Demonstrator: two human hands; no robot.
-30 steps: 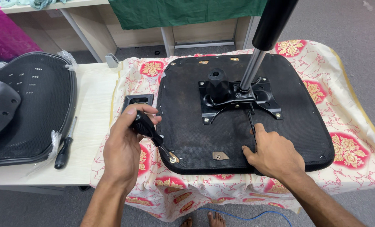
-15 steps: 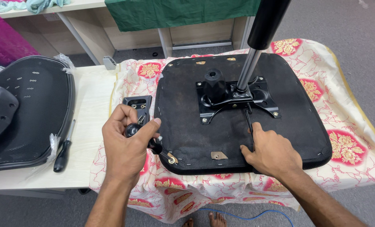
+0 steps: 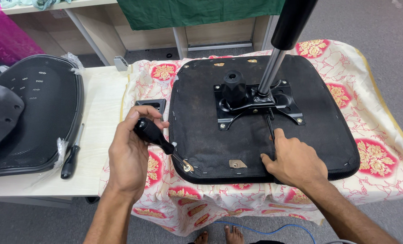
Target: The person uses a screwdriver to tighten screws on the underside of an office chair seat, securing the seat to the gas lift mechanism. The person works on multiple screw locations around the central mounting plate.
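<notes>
An upturned black chair seat [image 3: 201,135] lies on a flowered cloth [image 3: 378,149]. A black metal plate [image 3: 256,106] with a gas-lift column [image 3: 280,45] is bolted to its middle. My left hand [image 3: 131,151] grips a black-handled screwdriver [image 3: 154,134]. Its tip rests on a small brass fitting [image 3: 186,167] at the seat's near left corner. My right hand [image 3: 294,160] presses flat on the seat's near edge, fingers by a thin black lever [image 3: 270,124]. A second brass tab [image 3: 237,163] sits between the hands.
A black mesh chair back [image 3: 34,113] lies on the pale table [image 3: 99,117] at the left. Another screwdriver [image 3: 71,156] lies beside it. A small black square bracket [image 3: 151,105] sits on the cloth's left edge. Shelving and a green cloth [image 3: 197,11] stand behind.
My left hand has turned the screwdriver from upright to slanted, bringing its tip down onto the brass fitting. My right hand has stayed on the seat.
</notes>
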